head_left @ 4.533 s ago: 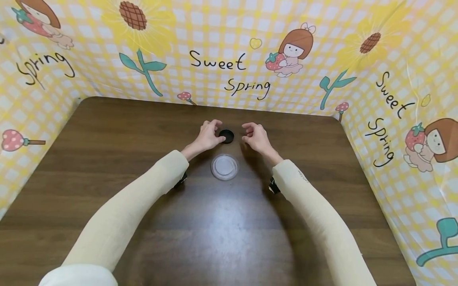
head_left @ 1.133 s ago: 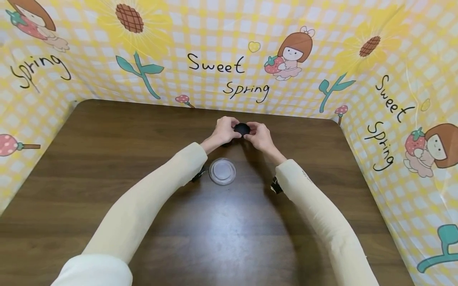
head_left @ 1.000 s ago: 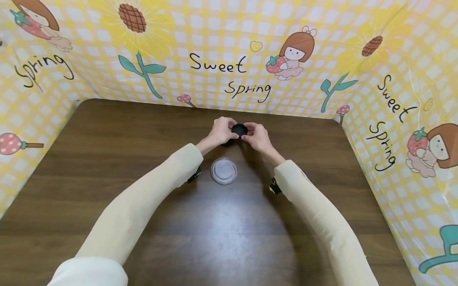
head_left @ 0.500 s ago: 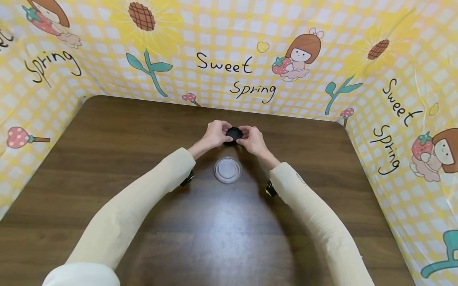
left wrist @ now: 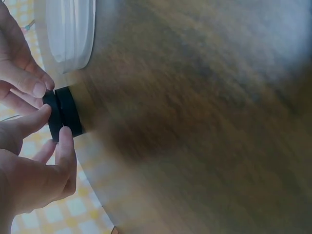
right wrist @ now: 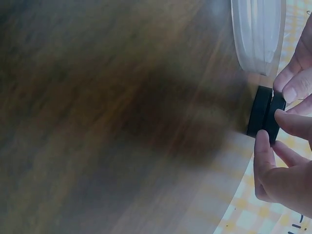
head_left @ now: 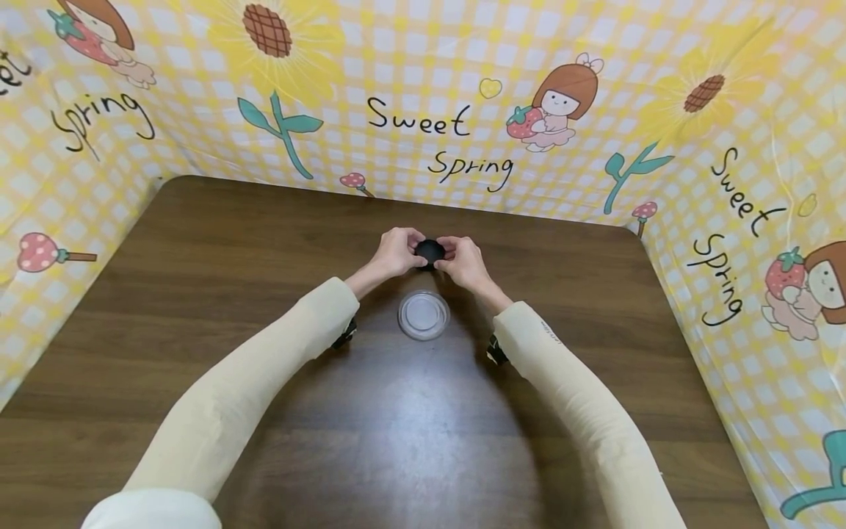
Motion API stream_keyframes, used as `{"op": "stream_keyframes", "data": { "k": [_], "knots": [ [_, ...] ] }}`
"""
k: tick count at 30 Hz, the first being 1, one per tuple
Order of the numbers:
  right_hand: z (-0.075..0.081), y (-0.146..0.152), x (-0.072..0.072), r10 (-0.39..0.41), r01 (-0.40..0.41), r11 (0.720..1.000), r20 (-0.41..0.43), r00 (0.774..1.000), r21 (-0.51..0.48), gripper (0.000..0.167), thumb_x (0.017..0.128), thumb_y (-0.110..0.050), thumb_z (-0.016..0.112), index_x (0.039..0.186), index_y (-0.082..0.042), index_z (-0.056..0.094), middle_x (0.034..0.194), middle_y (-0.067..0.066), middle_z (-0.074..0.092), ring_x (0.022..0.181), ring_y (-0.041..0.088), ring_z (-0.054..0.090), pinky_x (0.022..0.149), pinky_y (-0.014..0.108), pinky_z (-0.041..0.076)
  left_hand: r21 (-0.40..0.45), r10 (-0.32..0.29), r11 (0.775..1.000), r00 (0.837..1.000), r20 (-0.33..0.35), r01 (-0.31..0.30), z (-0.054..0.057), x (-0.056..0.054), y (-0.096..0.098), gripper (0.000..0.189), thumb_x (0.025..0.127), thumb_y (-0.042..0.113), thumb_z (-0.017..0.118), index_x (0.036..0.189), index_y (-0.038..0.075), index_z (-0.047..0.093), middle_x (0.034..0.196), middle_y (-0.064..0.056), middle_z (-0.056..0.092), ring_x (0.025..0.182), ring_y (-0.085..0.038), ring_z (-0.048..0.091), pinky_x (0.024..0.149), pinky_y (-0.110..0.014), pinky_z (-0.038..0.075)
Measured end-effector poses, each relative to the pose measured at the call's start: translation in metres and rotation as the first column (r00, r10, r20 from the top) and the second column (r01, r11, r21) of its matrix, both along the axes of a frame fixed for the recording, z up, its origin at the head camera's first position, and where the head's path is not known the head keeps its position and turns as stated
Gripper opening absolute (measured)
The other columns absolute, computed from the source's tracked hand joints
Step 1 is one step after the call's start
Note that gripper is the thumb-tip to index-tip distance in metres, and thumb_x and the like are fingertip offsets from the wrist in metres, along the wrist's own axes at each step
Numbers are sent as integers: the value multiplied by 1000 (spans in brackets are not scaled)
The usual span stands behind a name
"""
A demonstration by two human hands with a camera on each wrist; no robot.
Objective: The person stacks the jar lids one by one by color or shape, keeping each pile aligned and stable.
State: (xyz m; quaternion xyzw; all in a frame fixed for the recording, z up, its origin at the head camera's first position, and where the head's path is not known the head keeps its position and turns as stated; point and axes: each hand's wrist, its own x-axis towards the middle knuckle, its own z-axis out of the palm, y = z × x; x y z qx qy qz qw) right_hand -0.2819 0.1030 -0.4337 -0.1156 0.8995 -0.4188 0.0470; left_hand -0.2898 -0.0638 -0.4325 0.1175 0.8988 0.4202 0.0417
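Two round black pieces sit one over the other near the far part of the table. The upper one is a black disc-shaped lid (head_left: 430,253), its smooth top showing in the head view. Below it stands a black round base (left wrist: 71,111), and both wrist views show a thin slit between the two. My left hand (head_left: 396,251) pinches the lid's left side between thumb and fingers. From the opposite side my right hand (head_left: 464,261) pinches it likewise, thumb toward me. A clear round plastic container (head_left: 424,316) rests on the table just in front of my hands.
The brown wooden table (head_left: 264,441) is bounded by a yellow checked cloth (head_left: 423,44) behind and along the sides. That cloth stands close beyond my fingers. In the right wrist view the clear container's side shows near the black base (right wrist: 259,111).
Earlier a hollow black piece lay on the table by my left hand. Both hands then held the lid up to its right; lid and hands have since come left and down onto the base.
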Motion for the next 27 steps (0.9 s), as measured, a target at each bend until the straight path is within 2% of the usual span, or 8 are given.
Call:
{"op": "stream_keyframes", "data": {
  "k": [11,18,23,27],
  "knots": [
    [0,-1,3,11,-11,1000,-4,1000,23,45,82,5,71,126,6,59,110,21,66,96,29,66,85,32,52,-9,-14,1000,1000,14,14,-1,2,-3,40,79,5,78,115,-4,65,104,-18,65,96,-27,62,87,-35,48],
    [-1,-1,4,10,-10,1000,4,1000,16,46,82,6,70,127,6,58,111,21,66,98,29,66,85,33,52,11,-3,1000,999,45,3,-2,5,-2,41,79,4,78,117,-3,63,106,-18,64,96,-27,63,87,-34,49],
    [-2,1,4,-2,2,1000,2,1000,15,52,82,5,72,131,4,55,113,21,65,101,30,64,88,34,50,39,-36,999,998,60,34,-2,5,-6,50,79,4,78,124,-4,58,109,-19,61,98,-28,61,87,-35,49],
    [1,8,8,-13,13,999,-6,1000,38,55,83,-1,73,135,1,54,121,22,60,110,34,58,94,39,46,47,-51,998,994,96,47,0,6,-15,57,82,9,77,131,-2,52,113,-21,58,99,-30,59,87,-39,48]
  ]
}}
